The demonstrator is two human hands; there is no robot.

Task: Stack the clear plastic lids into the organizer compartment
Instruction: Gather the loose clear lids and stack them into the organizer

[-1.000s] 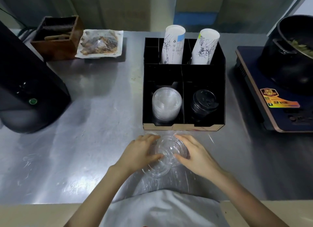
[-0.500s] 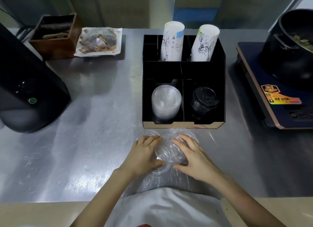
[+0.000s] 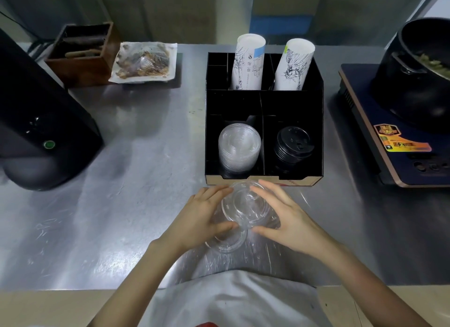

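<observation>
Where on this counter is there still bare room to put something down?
The widest bare steel lies between the black machine and the organizer. A narrower strip runs between the organizer and the induction cooker. It is crowded directly before the organizer, where both hands hold clear lids.

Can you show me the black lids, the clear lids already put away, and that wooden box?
black lids [image 3: 294, 141]: head view, top lid.
clear lid stack [image 3: 239, 144]: head view, top lid.
wooden box [image 3: 81, 63]: head view, front wall.
</observation>
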